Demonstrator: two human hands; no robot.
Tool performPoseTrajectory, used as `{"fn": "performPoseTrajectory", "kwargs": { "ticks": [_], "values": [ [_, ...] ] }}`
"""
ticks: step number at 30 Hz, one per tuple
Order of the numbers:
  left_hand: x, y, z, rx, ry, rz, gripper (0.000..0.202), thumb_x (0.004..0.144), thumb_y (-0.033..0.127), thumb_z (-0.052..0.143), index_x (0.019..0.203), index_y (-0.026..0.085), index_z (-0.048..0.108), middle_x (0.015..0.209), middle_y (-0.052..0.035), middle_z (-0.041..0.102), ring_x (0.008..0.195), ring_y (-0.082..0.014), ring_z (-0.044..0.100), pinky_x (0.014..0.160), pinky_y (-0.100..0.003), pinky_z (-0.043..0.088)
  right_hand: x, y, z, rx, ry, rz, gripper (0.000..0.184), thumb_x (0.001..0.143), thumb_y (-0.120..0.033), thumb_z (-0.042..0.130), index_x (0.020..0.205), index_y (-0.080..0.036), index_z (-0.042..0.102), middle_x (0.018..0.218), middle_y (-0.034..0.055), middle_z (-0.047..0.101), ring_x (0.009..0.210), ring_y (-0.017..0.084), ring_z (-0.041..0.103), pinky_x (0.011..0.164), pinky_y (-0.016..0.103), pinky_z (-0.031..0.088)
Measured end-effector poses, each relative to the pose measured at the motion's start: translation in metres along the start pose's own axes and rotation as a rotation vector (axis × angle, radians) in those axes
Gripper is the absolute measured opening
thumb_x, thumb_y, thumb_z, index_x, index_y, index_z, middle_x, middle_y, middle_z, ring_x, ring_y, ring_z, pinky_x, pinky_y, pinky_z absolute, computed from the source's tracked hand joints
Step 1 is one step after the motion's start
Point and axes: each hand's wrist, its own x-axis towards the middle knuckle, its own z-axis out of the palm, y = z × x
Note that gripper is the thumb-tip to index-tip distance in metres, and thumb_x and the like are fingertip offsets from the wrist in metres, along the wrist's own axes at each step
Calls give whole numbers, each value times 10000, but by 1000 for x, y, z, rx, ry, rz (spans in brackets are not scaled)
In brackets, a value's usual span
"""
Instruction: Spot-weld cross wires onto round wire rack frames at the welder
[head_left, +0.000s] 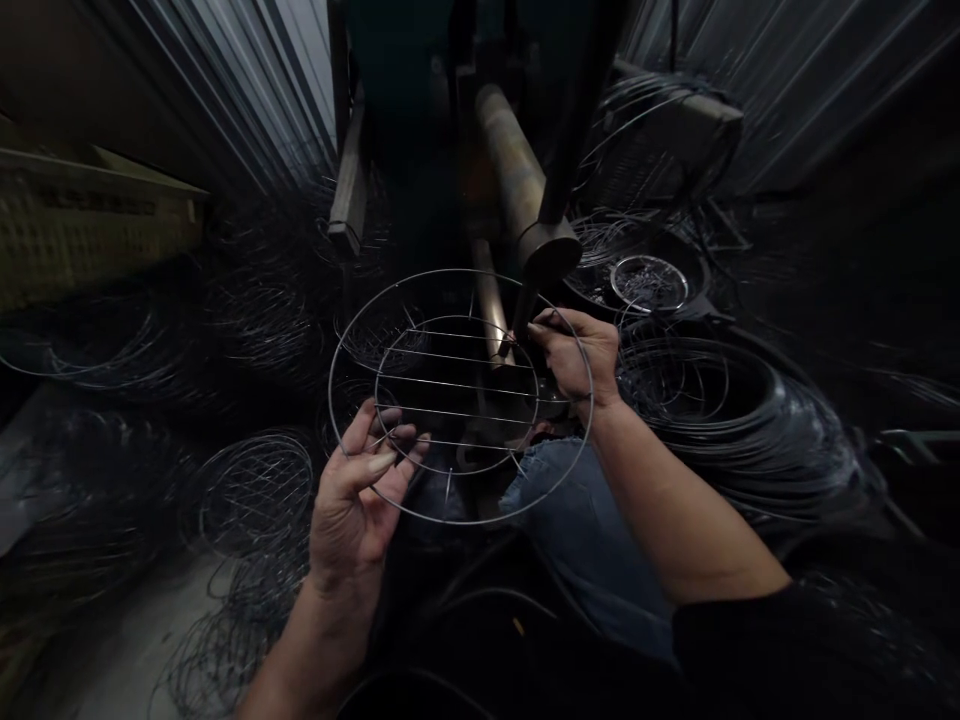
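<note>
A round wire rack (454, 386), made of a large outer ring, a smaller inner ring and several straight cross wires, is in front of me. My left hand (356, 505) grips its lower left side, thumb and fingers around the wires. My right hand (583, 355) is at the rack's right side, fingers pinched together close to the metal tips of a machine. What these fingers hold, if anything, is too small and dark to name. Above the rack juts a thick metal cylinder (517, 165), and a thinner copper-coloured rod (491, 305) reaches down behind the inner ring.
Coiled wire rings (780, 450) are stacked at the right. Behind them, a round metal dish (649, 283) holds small pieces. More wire racks (259, 490) lie at the left. A squared bar (349, 190) projects from the machine, and a yellow crate (97, 225) stands far left.
</note>
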Motion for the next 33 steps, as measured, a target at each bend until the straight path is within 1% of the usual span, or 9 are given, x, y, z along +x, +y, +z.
{"fn": "performPoseTrajectory", "kwargs": {
  "ticks": [9,14,18,21,24,26,29,31,33],
  "values": [
    [-1,-4,7,-104,8,-15,450,680,71,672,1104,217,642,1094,-46,633,970,-170,624,1026,-481,456,17,5,1,-77,-85,-23,167,629,-334,726,587,-195,645,597,-17,593,640,164,594,588,293,482],
    [-9,-8,12,-117,17,-25,513,676,86,684,1163,229,608,1098,-46,607,973,-173,619,998,-460,474,20,1,4,29,-150,30,177,589,-318,753,560,-190,635,545,-21,582,540,149,572,527,287,465],
    [-20,-18,14,-105,-27,0,542,678,118,713,1190,257,602,1126,-35,588,972,-161,616,992,-412,482,22,-4,6,97,-200,113,178,548,-290,779,554,-177,642,501,-30,562,409,88,452,394,235,336],
    [-29,-23,13,-116,-65,-14,605,665,148,752,1228,285,577,1164,-35,577,1013,-167,608,985,-370,479,19,-6,-3,95,-213,183,175,534,-266,788,613,-165,668,517,-26,580,373,63,398,342,213,231],
    [-31,-18,5,-167,-104,-57,601,684,329,756,1247,269,555,1187,-71,581,1076,-224,594,962,-388,482,4,-8,-29,164,-134,278,279,456,-184,812,711,-169,701,583,-10,635,458,95,515,375,200,325],
    [-20,-8,-4,-162,-89,-16,552,723,463,695,1214,240,575,1183,-91,591,1077,-247,593,920,-386,494,-13,-9,-51,214,-135,337,368,415,-129,809,768,-180,721,696,17,698,556,125,593,442,213,427],
    [23,12,-13,-52,-20,173,443,776,494,635,1126,222,621,1135,-75,625,1003,-197,615,853,-302,488,-41,-15,-70,277,-169,346,401,430,-126,808,818,-202,742,811,30,731,614,142,628,537,260,518],
    [64,25,-11,24,-58,270,401,800,508,606,1062,207,645,1098,-71,649,981,-176,620,847,-276,473,-55,-20,-68,279,-98,303,340,461,-158,820,790,-200,744,751,19,719,548,118,599,509,249,505],
    [104,36,0,95,-141,322,299,820,428,615,1014,206,657,1067,-61,670,983,-163,621,860,-262,462,-62,-24,-58,261,24,270,286,481,-189,835,750,-193,737,651,0,684,473,93,550,449,221,457]
  ]
}}
